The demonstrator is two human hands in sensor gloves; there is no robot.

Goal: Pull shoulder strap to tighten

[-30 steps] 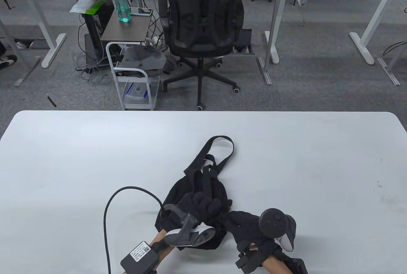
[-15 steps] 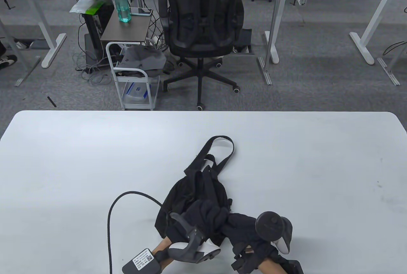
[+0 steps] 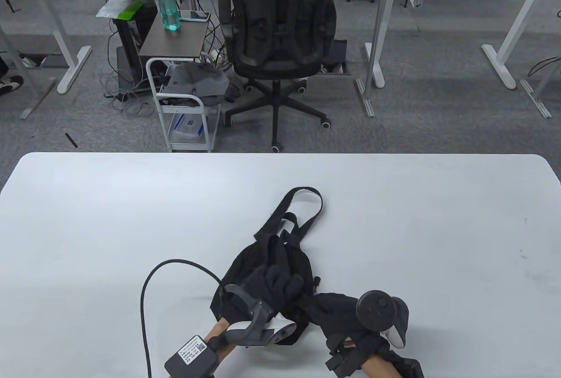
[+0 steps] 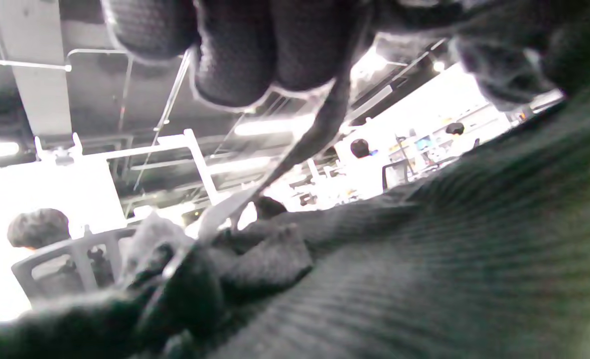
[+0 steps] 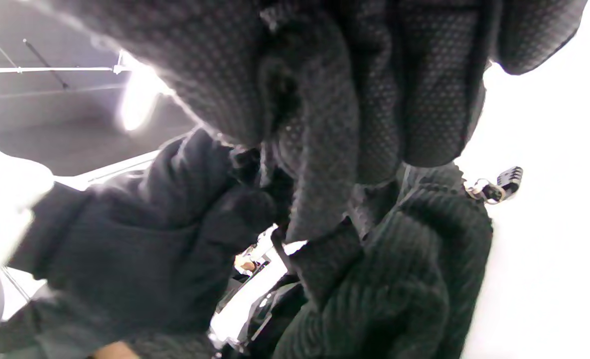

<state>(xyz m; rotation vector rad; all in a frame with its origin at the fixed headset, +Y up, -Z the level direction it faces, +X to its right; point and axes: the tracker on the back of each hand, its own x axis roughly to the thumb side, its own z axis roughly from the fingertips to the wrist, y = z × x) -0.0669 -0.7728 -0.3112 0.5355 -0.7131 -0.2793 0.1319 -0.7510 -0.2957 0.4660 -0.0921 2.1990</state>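
A small black backpack (image 3: 263, 259) lies on the white table (image 3: 109, 220), its top loop of shoulder strap (image 3: 302, 202) stretched away from me. My left hand (image 3: 278, 283) lies on the bag's middle with fingers curled. In the left wrist view a thin strap (image 4: 320, 134) runs down from the fingers (image 4: 235, 65) to the bag's ribbed cloth (image 4: 424, 259). My right hand (image 3: 328, 308) is at the bag's near right edge. In the right wrist view its fingers (image 5: 374, 99) curl round a piece of strap (image 5: 320, 209), close to my left hand (image 5: 140, 249).
The left glove's black cable (image 3: 149, 290) arcs over the table on the left, down to a small box (image 3: 190, 354). A zip pull (image 5: 497, 187) hangs off the bag's right side. An office chair (image 3: 278, 36) and a white cart (image 3: 184, 101) stand beyond the far edge.
Half a second ago my left hand was lower and closer to the right hand; it has moved back up and left over the bag. My right hand has shifted slightly right. The bag barely moved.
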